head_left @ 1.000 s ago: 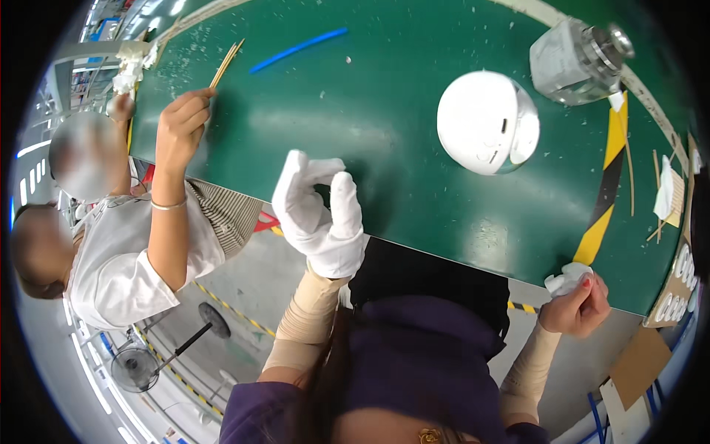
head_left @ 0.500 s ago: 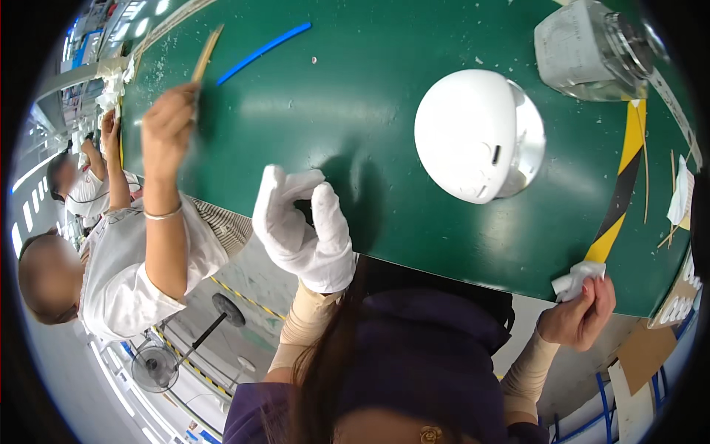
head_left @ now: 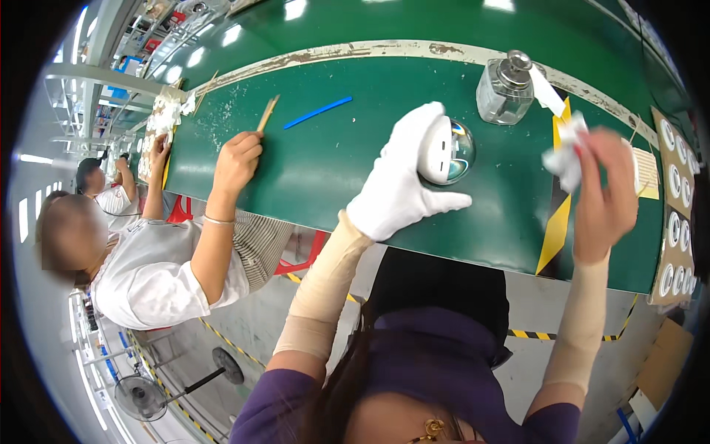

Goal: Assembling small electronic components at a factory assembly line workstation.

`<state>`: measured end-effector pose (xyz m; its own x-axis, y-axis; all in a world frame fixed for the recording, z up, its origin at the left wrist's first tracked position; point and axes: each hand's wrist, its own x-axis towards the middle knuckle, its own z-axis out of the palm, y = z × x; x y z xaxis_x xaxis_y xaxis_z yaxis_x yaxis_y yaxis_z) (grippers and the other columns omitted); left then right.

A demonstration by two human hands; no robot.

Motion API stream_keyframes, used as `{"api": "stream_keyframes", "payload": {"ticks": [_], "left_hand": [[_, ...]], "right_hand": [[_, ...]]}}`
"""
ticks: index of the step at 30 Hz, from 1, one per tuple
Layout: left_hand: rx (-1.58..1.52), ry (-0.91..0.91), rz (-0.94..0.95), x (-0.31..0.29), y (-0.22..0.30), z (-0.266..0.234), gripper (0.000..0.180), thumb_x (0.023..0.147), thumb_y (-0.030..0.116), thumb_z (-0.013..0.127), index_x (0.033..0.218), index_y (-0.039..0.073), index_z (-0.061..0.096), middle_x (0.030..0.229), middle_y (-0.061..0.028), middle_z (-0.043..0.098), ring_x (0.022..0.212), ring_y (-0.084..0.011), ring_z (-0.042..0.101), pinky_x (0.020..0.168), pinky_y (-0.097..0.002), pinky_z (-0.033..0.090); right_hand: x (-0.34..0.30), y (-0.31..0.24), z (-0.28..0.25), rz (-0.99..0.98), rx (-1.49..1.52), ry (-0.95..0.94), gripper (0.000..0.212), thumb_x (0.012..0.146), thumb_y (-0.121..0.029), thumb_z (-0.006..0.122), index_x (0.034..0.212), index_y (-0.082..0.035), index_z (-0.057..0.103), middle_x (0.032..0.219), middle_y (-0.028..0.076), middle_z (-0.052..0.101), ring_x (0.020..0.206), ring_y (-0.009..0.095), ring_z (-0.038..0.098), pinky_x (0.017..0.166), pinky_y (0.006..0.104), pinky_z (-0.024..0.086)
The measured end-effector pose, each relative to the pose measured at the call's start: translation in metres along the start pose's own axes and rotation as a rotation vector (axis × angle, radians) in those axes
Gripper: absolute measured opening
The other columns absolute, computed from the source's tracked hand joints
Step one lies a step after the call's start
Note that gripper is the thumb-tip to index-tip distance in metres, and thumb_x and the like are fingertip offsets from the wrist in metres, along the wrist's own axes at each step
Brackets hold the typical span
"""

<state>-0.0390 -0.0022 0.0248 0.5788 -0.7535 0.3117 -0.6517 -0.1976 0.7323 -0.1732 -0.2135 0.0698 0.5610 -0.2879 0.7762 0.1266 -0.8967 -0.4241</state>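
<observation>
My left hand [head_left: 403, 177], in a white glove, wraps its fingers round the far side of a white dome-shaped device [head_left: 436, 154]. Its thumb sticks out on the near side, apart from the device. A shiny clear, rounded part [head_left: 462, 152] faces right, and two dark slots show on the white shell. Bare and slightly blurred, my right hand [head_left: 610, 185] pinches a crumpled white cloth [head_left: 566, 159] above the yellow-and-black tape [head_left: 555, 235]. Just behind the cloth stands a stoppered glass jar [head_left: 505, 92].
A co-worker's hand [head_left: 238, 159] holds a thin wooden stick [head_left: 268, 112] at the left of the green table [head_left: 318, 177]. A blue strip [head_left: 318, 112] lies near it. Cardboard trays of white round parts [head_left: 674, 181] stand along the right edge. A raised pale ledge [head_left: 355, 52] bounds the back.
My left hand has moved right onto the white device. My right hand has lifted the cloth from the table's front edge, up and away from me. The view has tilted, showing more of the far side.
</observation>
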Motion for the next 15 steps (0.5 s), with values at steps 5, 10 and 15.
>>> {"api": "stream_keyframes", "payload": {"ticks": [5, 10, 15], "left_hand": [[-0.082, 0.057, -0.010, 0.006, -0.022, 0.013, 0.089, 0.059, 0.026, 0.087, 0.134, 0.011, 0.041, 0.129, -0.0138, 0.045, 0.121, -0.0311, 0.045, 0.102, -0.0394, 0.039], [-0.086, -0.029, 0.086, 0.012, -0.029, 0.007, 0.087, 0.057, 0.022, 0.090, 0.129, 0.008, 0.044, 0.127, -0.0120, 0.047, 0.118, -0.0270, 0.048, 0.102, -0.0355, 0.040], [-0.073, -0.014, 0.173, 0.013, -0.032, 0.003, 0.085, 0.056, 0.022, 0.089, 0.128, 0.010, 0.045, 0.127, -0.0122, 0.047, 0.118, -0.0290, 0.048, 0.101, -0.0367, 0.040]], "right_hand": [[0.063, 0.021, 0.044, -0.298, -0.091, 0.126, 0.009, 0.079, 0.000, 0.067, 0.088, 0.000, 0.065, 0.086, 0.009, 0.064, 0.081, 0.025, 0.059, 0.074, 0.0327, 0.047], [0.046, 0.049, 0.068, -0.208, -0.096, -0.113, 0.013, 0.080, -0.004, 0.067, 0.092, 0.001, 0.064, 0.087, 0.010, 0.062, 0.084, 0.027, 0.058, 0.074, 0.0339, 0.047], [0.046, 0.044, 0.058, -0.298, -0.117, -0.198, 0.015, 0.079, -0.002, 0.066, 0.094, 0.000, 0.065, 0.090, 0.009, 0.058, 0.087, 0.026, 0.056, 0.072, 0.0335, 0.047]]}}
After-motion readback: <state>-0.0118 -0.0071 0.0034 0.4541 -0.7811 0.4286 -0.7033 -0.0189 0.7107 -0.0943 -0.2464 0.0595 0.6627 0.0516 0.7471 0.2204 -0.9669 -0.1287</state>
